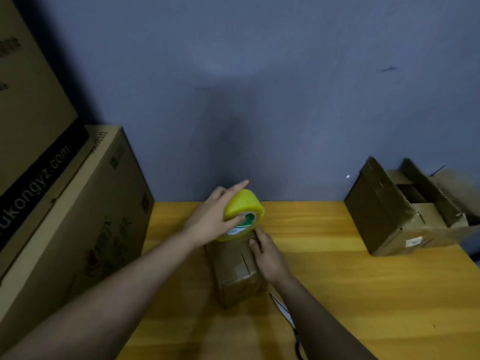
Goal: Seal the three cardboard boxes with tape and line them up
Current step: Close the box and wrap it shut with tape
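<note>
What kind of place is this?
Probably a packing or storage corner: large printed cartons stacked at the left, an open cardboard box on the wooden table, and a yellow tape roll.

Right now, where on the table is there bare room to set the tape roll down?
Bare wood lies between the small box and the open box at the right, and along the near right edge of the table. It is crowded at the left, where big cartons stand, and just right of the small box, where scissors lie.
</note>
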A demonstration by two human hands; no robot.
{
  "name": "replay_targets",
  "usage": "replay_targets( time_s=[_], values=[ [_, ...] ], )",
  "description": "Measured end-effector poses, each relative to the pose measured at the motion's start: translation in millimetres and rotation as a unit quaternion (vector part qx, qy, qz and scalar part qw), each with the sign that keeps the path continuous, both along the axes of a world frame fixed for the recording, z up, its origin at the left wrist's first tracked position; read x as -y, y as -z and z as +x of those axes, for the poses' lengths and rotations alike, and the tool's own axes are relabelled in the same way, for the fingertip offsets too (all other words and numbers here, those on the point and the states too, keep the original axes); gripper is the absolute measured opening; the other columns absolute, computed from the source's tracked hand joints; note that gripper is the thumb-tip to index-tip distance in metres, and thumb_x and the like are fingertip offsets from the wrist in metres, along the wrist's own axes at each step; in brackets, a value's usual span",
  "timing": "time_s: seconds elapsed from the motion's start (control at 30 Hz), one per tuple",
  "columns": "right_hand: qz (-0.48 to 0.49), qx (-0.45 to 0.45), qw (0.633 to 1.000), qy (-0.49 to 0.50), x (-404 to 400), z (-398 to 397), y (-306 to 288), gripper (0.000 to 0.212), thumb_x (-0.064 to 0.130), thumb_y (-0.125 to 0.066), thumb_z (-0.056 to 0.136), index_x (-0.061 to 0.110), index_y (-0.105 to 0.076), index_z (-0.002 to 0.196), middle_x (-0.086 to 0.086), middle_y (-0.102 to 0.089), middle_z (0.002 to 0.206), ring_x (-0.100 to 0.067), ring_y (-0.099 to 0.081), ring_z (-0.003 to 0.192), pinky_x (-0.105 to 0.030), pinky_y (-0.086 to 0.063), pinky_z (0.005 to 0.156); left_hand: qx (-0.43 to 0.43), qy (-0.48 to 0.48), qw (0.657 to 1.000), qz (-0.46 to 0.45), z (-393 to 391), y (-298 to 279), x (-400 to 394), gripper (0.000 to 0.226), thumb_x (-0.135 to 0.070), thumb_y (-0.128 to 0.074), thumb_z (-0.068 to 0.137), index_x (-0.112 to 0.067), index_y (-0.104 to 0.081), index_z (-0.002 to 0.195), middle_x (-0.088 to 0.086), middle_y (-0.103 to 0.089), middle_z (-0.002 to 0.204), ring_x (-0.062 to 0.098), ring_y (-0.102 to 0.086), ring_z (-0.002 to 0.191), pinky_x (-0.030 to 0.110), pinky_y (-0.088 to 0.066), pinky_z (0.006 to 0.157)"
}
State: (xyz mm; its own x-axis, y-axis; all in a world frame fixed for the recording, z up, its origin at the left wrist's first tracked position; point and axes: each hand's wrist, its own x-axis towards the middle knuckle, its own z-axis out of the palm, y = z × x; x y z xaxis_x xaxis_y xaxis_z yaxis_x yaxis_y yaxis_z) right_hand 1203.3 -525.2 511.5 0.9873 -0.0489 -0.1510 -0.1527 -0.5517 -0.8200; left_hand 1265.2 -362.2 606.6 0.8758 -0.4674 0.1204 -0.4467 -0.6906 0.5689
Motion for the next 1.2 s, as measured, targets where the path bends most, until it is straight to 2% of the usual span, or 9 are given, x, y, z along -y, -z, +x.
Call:
replay_targets(
  time_s=[0.1, 0.27, 0.5, 0.63, 0.73, 0.87, 0.97, 1.03, 1.2],
  values=[
    [0.019, -0.003, 1.000, 0.009, -0.7, 0.3, -0.5, 0.048, 0.025, -0.039, 0.103, 0.027, -0.027, 0.150, -0.003, -0.037, 0.150, -0.020, -0.036, 0.136, -0.020, -0.029, 0.101, 0.022, 0.019, 0.998, 0.052, 2.4, -5.0, -2.8, 0.065, -0.048, -0.057, 0.089, -0.053, -0.019, 0.143, -0.002, -0.045, 0.117, 0.021, -0.053, 0.108, 0.029, -0.041, 0.079],
    [-0.076, -0.030, 0.997, -0.001, -6.6, 3.7, 2.8, 0.045, 0.033, -0.032, 0.104, 0.034, -0.028, 0.149, -0.006, -0.044, 0.146, -0.029, -0.047, 0.126, -0.038, -0.042, 0.100, 0.034, 0.072, 0.978, 0.192, 17.4, -22.1, 5.9, 0.058, -0.052, -0.052, 0.090, -0.051, -0.025, 0.142, 0.005, -0.048, 0.120, 0.027, -0.054, 0.110, 0.031, -0.043, 0.082],
    [-0.100, -0.079, 0.992, -0.002, -7.7, 7.4, -4.0, 0.047, 0.039, -0.028, 0.104, 0.038, -0.021, 0.150, -0.005, -0.041, 0.149, -0.028, -0.044, 0.130, -0.036, -0.039, 0.103, 0.045, 0.107, 0.957, 0.267, 20.6, -40.8, 7.7, 0.057, -0.050, -0.053, 0.090, -0.043, -0.032, 0.142, 0.011, -0.053, 0.122, 0.029, -0.052, 0.116, 0.032, -0.044, 0.089],
    [-0.113, -0.087, 0.990, 0.001, -3.6, 7.6, -7.9, 0.046, 0.039, -0.026, 0.104, 0.045, -0.017, 0.149, -0.007, -0.044, 0.146, -0.029, -0.047, 0.126, -0.034, -0.040, 0.097, 0.065, 0.108, 0.939, 0.320, 17.8, -48.2, 14.5, 0.053, -0.050, -0.054, 0.089, -0.040, -0.038, 0.139, 0.012, -0.056, 0.122, 0.030, -0.056, 0.113, 0.033, -0.047, 0.085],
    [-0.092, -0.092, 0.991, 0.003, 1.2, 8.5, -8.4, 0.046, 0.042, -0.027, 0.103, 0.053, -0.015, 0.146, -0.006, -0.045, 0.146, -0.030, -0.050, 0.124, -0.035, -0.043, 0.098, 0.044, 0.112, 0.918, 0.379, 15.2, -57.3, 2.7, 0.054, -0.048, -0.053, 0.091, -0.038, -0.036, 0.141, 0.011, -0.055, 0.129, 0.030, -0.054, 0.117, 0.033, -0.045, 0.086],
    [-0.139, -0.090, 0.986, 0.000, -8.9, 7.7, -7.2, 0.047, 0.041, -0.025, 0.103, 0.055, -0.010, 0.146, -0.007, -0.047, 0.144, -0.028, -0.052, 0.119, -0.039, -0.045, 0.096, 0.012, 0.106, 0.898, 0.426, 6.2, -62.1, -3.1, 0.054, -0.044, -0.052, 0.092, -0.032, -0.036, 0.142, 0.011, -0.056, 0.128, 0.030, -0.054, 0.115, 0.034, -0.046, 0.087],
    [-0.143, -0.102, 0.984, 0.004, -2.5, 8.4, -10.2, 0.047, 0.040, -0.023, 0.104, 0.052, -0.008, 0.147, -0.007, -0.046, 0.144, -0.028, -0.052, 0.118, -0.035, -0.044, 0.092, -0.040, 0.123, 0.855, 0.502, 4.4, -62.8, -15.8, 0.047, -0.039, -0.053, 0.092, -0.025, -0.045, 0.136, 0.009, -0.059, 0.124, 0.028, -0.058, 0.110, 0.034, -0.050, 0.085],
    [-0.150, -0.099, 0.984, 0.002, -3.7, 7.4, -11.3, 0.047, 0.040, -0.023, 0.104, 0.052, -0.008, 0.147, -0.008, -0.048, 0.142, -0.028, -0.053, 0.116, -0.036, -0.045, 0.092, -0.064, 0.120, 0.835, 0.534, -1.6, -59.5, -28.3, 0.047, -0.038, -0.051, 0.093, -0.026, -0.041, 0.138, 0.007, -0.055, 0.130, 0.027, -0.054, 0.115, 0.031, -0.046, 0.083],
    [-0.159, -0.088, 0.983, -0.005, -13.2, 4.4, -12.1, 0.047, 0.042, -0.021, 0.104, 0.053, -0.007, 0.147, -0.009, -0.050, 0.140, -0.028, -0.055, 0.113, -0.038, -0.047, 0.090, -0.085, 0.093, 0.844, 0.521, -16.2, -38.3, -40.6, 0.055, -0.038, -0.048, 0.095, -0.028, -0.030, 0.146, 0.008, -0.046, 0.141, 0.028, -0.047, 0.125, 0.031, -0.043, 0.084]
  ],
)
